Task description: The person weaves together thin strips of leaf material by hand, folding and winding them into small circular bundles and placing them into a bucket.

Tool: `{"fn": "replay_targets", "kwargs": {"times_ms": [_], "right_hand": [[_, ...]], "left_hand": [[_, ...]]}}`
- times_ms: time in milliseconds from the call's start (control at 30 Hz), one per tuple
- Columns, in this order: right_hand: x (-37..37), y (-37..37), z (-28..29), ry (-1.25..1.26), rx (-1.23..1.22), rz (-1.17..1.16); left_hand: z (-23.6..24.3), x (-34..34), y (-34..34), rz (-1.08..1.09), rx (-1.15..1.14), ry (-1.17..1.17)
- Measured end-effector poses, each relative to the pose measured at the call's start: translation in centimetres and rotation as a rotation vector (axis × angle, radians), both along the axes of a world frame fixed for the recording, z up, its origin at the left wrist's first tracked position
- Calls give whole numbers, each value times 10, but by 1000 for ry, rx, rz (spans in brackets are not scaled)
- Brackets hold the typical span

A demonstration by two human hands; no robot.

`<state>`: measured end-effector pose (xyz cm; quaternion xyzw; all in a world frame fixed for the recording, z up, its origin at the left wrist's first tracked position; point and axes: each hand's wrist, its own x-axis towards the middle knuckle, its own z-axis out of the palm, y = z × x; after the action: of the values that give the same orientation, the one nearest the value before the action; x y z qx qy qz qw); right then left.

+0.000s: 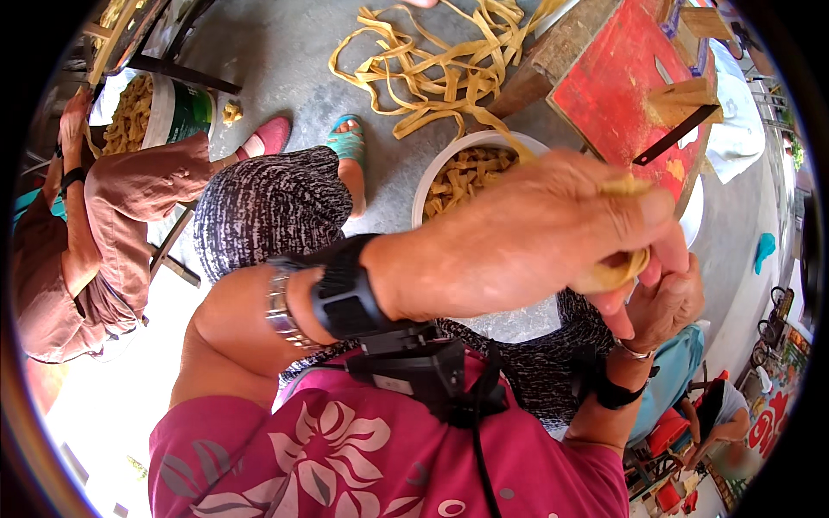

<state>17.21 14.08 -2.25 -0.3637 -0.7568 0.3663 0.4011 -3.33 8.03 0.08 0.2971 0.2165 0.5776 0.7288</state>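
My left hand (pixel 518 237) reaches across the middle with its fingers closed round a flat tan strip (pixel 623 271), which bends into a loop at the fingertips. Close against it, my right hand (pixel 673 302) has its fingers bent at the same loop; the left hand partly hides them. Below the strip, just beyond my left hand, stands a white bucket (pixel 421 194) of knotted tan pieces (pixel 466 177). A strip end hangs over the bucket's far rim. Past it, a loose heap of long tan strips (pixel 432 73) trails near the wooden bench.
A wooden bench with a red top (pixel 604 78) stands at the far right, carrying a dark blade (pixel 678 135) and wood blocks. Another person (pixel 104 233) sits at the left beside a green-and-white bucket (pixel 188 112) of knotted pieces. A person (pixel 725 414) is at lower right.
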Motion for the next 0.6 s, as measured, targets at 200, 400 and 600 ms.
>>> {"fn": "replay_targets", "kwargs": {"times_ms": [200, 400, 600], "right_hand": [[-4, 2, 1, -48, -5, 60], [-40, -11, 18, 6, -534, 296], [-30, -2, 25, -210, -253, 389]], "left_hand": [[-4, -14, 7, 124, 166, 285], [-12, -3, 7, 159, -85, 46], [-10, -6, 7, 96, -163, 64]]}}
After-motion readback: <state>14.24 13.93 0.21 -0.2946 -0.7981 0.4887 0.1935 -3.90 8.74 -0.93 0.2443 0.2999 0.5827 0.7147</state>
